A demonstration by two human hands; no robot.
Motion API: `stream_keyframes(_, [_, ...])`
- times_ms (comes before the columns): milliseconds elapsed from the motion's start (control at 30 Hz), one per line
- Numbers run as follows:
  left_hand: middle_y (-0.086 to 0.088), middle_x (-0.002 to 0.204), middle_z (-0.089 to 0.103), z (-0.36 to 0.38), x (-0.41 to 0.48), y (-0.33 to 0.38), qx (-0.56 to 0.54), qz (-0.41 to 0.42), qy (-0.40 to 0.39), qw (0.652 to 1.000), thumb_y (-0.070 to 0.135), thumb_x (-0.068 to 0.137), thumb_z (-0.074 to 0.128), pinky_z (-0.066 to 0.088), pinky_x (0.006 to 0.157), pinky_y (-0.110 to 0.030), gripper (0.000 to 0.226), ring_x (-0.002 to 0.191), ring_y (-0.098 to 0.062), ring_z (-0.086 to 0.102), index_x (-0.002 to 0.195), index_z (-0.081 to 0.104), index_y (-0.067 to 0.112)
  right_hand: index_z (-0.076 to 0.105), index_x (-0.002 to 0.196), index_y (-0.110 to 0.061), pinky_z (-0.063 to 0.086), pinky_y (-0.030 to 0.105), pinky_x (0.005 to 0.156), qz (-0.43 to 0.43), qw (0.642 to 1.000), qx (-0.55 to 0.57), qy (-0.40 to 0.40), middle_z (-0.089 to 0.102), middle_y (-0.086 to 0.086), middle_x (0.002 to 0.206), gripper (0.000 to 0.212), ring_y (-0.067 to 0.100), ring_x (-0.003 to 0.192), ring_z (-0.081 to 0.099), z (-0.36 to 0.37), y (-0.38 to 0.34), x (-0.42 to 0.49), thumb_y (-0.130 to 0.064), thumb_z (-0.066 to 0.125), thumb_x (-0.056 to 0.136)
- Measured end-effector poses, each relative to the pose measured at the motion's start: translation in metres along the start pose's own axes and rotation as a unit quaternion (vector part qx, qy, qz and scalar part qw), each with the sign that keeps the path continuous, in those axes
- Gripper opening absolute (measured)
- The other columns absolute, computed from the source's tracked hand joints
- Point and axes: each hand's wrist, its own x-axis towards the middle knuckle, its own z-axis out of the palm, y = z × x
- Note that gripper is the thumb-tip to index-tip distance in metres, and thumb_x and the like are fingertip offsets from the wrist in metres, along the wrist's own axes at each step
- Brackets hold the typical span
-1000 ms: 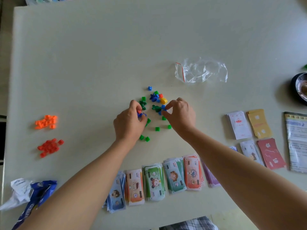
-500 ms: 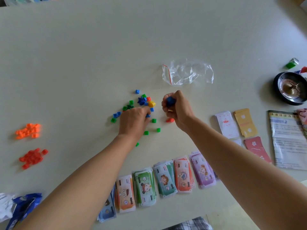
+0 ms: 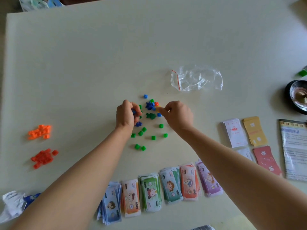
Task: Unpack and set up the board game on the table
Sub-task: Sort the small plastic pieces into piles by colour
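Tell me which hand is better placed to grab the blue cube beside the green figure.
Right. The right hand has its fingertips just beside that blue cube, while the left hand is beyond the green figure, fingers curled round other blue pieces.

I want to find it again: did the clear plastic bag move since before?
No. The clear plastic bag lies just as far up and left of the white card stack as before; only the view shifted.

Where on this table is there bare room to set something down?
Bare: the far half of the table, beyond the plastic bag and loose pieces; also the strip between the orange piles and the left hand. Crowded: the near edge with money stacks, the right side with cards.
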Motion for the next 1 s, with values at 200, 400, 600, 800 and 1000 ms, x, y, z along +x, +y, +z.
stream_keyframes(200, [0.006, 0.056, 0.051, 0.007, 0.007, -0.007, 0.326, 0.179, 0.009, 0.928, 0.025, 0.083, 0.057, 0.041, 0.059, -0.031, 0.009, 0.061, -0.019, 0.052, 0.081, 0.064, 0.019, 0.068, 0.095, -0.022, 0.033, 0.027, 0.062, -0.023, 0.995, -0.100, -0.014, 0.065, 0.003, 0.094, 0.022, 0.026, 0.088, 0.059, 0.000, -0.004, 0.002, -0.040, 0.067, 0.083])
stream_keyframes(400, [0.006, 0.082, 0.067, 0.020, 0.013, -0.006, 0.503, 0.274, 0.002, 0.820, 0.025, 0.084, 0.067, 0.042, 0.064, -0.029, 0.015, 0.084, -0.024, 0.062, 0.098, 0.067, 0.028, 0.064, 0.079, -0.020, 0.039, 0.028, 0.059, 0.027, 0.999, -0.020, -0.013, 0.062, 0.002, 0.081, 0.022, 0.025, 0.074, 0.058, -0.005, 0.001, 0.010, -0.042, 0.062, 0.078])
stream_keyframes(600, [0.002, 0.085, 0.068, 0.020, 0.022, -0.004, 0.520, 0.292, 0.005, 0.803, 0.036, 0.086, 0.062, 0.039, 0.064, -0.030, 0.014, 0.081, -0.027, 0.061, 0.092, 0.063, 0.023, 0.049, 0.066, -0.013, 0.026, 0.024, 0.049, 0.113, 0.892, 0.424, -0.107, 0.045, 0.004, 0.064, 0.023, 0.014, 0.054, 0.035, -0.026, -0.005, 0.026, -0.025, 0.035, 0.079])
stream_keyframes(800, [0.002, 0.050, 0.039, 0.010, 0.033, 0.014, -0.004, 0.013, -0.031, 0.999, 0.023, 0.070, 0.033, 0.018, 0.039, -0.019, 0.010, 0.042, -0.015, 0.025, 0.063, 0.037, 0.016, 0.045, 0.056, -0.015, 0.023, 0.020, 0.043, 0.136, 0.840, 0.504, -0.146, 0.046, 0.004, 0.055, 0.035, 0.013, 0.045, 0.032, -0.026, -0.014, 0.036, -0.019, 0.037, 0.090])
stream_keyframes(1000, [-0.002, 0.051, 0.042, 0.006, 0.033, 0.018, -0.089, -0.047, -0.065, 0.993, 0.016, 0.084, 0.025, 0.015, 0.037, -0.016, 0.027, 0.040, -0.014, 0.028, 0.060, 0.038, 0.014, 0.039, 0.058, -0.019, 0.016, 0.017, 0.036, 0.172, 0.841, 0.491, -0.146, 0.035, -0.001, 0.050, 0.041, 0.009, 0.038, 0.024, -0.017, -0.017, 0.041, -0.030, 0.055, 0.094])
